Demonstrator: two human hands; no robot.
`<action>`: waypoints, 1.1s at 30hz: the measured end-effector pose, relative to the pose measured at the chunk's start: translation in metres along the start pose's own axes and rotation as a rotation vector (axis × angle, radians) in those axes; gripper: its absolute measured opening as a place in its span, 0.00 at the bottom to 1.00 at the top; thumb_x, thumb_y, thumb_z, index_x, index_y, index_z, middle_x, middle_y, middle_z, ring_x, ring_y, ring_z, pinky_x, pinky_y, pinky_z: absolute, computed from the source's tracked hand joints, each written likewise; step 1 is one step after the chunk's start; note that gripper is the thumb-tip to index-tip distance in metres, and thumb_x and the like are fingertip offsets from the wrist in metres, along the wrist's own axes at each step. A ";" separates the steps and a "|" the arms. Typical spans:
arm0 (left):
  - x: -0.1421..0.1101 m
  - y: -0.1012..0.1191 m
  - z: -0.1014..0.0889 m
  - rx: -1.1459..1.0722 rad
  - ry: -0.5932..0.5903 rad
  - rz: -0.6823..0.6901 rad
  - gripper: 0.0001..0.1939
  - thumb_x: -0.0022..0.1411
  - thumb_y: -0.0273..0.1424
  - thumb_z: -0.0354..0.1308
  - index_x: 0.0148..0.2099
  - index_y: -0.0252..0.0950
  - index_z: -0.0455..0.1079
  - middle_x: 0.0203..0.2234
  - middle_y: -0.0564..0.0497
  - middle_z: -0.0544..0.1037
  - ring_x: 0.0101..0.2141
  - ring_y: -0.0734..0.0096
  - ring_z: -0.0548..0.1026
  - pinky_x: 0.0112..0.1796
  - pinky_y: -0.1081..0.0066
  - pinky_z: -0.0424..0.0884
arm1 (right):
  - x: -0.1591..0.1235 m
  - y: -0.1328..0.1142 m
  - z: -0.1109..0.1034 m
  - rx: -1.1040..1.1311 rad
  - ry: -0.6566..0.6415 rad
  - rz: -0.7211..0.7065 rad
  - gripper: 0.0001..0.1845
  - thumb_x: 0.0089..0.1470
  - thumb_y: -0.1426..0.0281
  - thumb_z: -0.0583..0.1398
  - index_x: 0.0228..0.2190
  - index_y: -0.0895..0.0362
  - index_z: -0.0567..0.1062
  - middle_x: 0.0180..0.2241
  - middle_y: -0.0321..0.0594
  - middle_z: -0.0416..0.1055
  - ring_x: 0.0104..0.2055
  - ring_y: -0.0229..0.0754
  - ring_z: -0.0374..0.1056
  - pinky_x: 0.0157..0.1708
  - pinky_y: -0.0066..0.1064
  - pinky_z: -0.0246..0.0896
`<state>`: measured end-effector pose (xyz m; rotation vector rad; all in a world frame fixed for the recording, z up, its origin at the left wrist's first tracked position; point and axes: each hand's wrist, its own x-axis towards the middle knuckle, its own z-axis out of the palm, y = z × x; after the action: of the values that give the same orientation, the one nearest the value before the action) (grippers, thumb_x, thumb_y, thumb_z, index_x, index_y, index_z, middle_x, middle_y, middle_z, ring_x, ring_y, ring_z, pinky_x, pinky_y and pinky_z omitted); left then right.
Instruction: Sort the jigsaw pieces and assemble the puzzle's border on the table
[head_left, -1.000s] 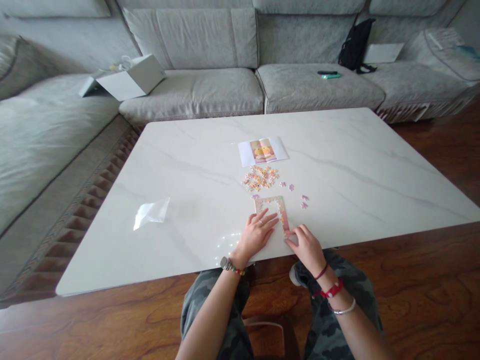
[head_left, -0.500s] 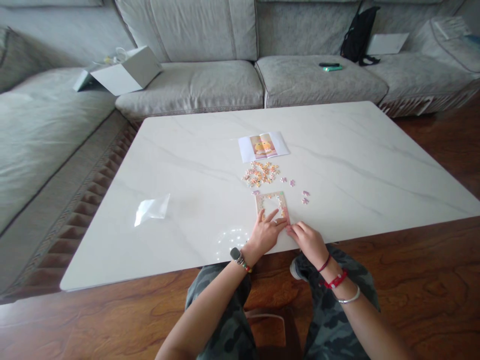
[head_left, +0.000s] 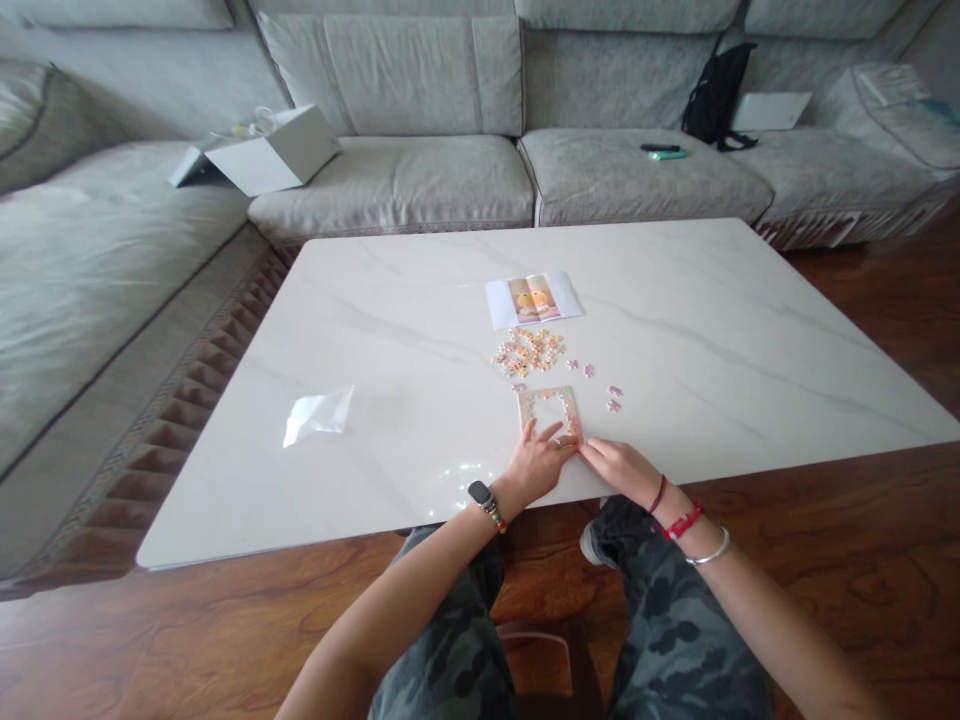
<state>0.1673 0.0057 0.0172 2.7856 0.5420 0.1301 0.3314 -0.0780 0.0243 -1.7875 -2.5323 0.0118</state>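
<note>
A rectangular ring of joined pastel jigsaw pieces point(head_left: 549, 394) lies on the white marble table point(head_left: 697, 320), with bare marble showing through its middle. My left hand point(head_left: 536, 465) rests flat with spread fingers against the ring's lower edge. My right hand point(head_left: 619, 468) reaches in from the right, its fingertips touching the ring's lower right corner. Above the ring lies a heap of loose jigsaw pieces point(head_left: 527, 351). A few single pieces point(head_left: 615, 398) sit to its right. Beyond the heap lies a printed picture sheet point(head_left: 534, 299) showing a yellow cartoon figure.
A crumpled clear plastic bag point(head_left: 319, 416) lies on the table's left side. Behind the table stands a grey sofa holding an opened white box point(head_left: 274, 150), a black backpack point(head_left: 716, 97), and a small dark object with a green one point(head_left: 664, 151). Wooden floor surrounds the table.
My right forearm has swung outward to the right, and my left wrist has shifted slightly left. Both hands stay at the ring's lower edge. The ring itself has not visibly moved.
</note>
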 end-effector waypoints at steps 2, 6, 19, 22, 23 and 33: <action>0.001 -0.001 -0.002 0.014 -0.013 0.017 0.21 0.56 0.21 0.43 0.50 0.44 0.63 0.51 0.54 0.67 0.56 0.63 0.55 0.53 0.49 0.48 | 0.004 0.001 0.000 -0.053 -0.008 -0.006 0.14 0.54 0.80 0.47 0.33 0.61 0.71 0.27 0.42 0.68 0.28 0.37 0.66 0.27 0.26 0.59; 0.002 -0.002 -0.005 0.049 -0.055 0.037 0.20 0.56 0.22 0.43 0.49 0.42 0.64 0.51 0.53 0.67 0.56 0.63 0.55 0.53 0.50 0.49 | 0.014 0.004 0.001 -0.067 0.023 -0.028 0.12 0.54 0.80 0.48 0.29 0.61 0.70 0.26 0.42 0.68 0.27 0.36 0.66 0.25 0.24 0.60; 0.009 -0.003 -0.006 -0.038 -0.015 -0.008 0.21 0.54 0.19 0.44 0.44 0.45 0.67 0.46 0.56 0.71 0.52 0.65 0.59 0.52 0.51 0.47 | -0.029 0.045 0.018 0.212 0.480 0.270 0.13 0.56 0.72 0.50 0.37 0.57 0.72 0.36 0.44 0.72 0.38 0.41 0.67 0.41 0.35 0.64; 0.013 -0.002 -0.007 -0.106 0.020 -0.051 0.19 0.53 0.19 0.43 0.41 0.43 0.68 0.42 0.54 0.74 0.48 0.65 0.63 0.49 0.54 0.52 | -0.024 0.053 0.025 0.280 0.437 0.294 0.11 0.54 0.69 0.52 0.33 0.55 0.74 0.34 0.42 0.72 0.37 0.41 0.67 0.40 0.35 0.64; 0.014 -0.002 -0.007 -0.131 0.028 -0.060 0.19 0.52 0.18 0.43 0.40 0.42 0.68 0.40 0.53 0.74 0.47 0.65 0.64 0.48 0.55 0.54 | -0.022 0.055 0.026 0.306 0.427 0.295 0.10 0.54 0.69 0.53 0.32 0.55 0.74 0.34 0.42 0.72 0.37 0.41 0.66 0.39 0.35 0.64; 0.016 -0.017 -0.008 -0.473 0.298 -0.017 0.29 0.45 0.13 0.38 0.46 0.38 0.64 0.42 0.51 0.72 0.44 0.71 0.66 0.46 0.66 0.62 | 0.021 0.107 0.029 0.432 0.471 0.581 0.10 0.46 0.72 0.56 0.34 0.58 0.72 0.36 0.45 0.67 0.28 0.38 0.64 0.36 0.35 0.63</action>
<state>0.1748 0.0293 0.0198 2.3095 0.5218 0.5955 0.4241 -0.0222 -0.0069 -1.9664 -1.5048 0.1270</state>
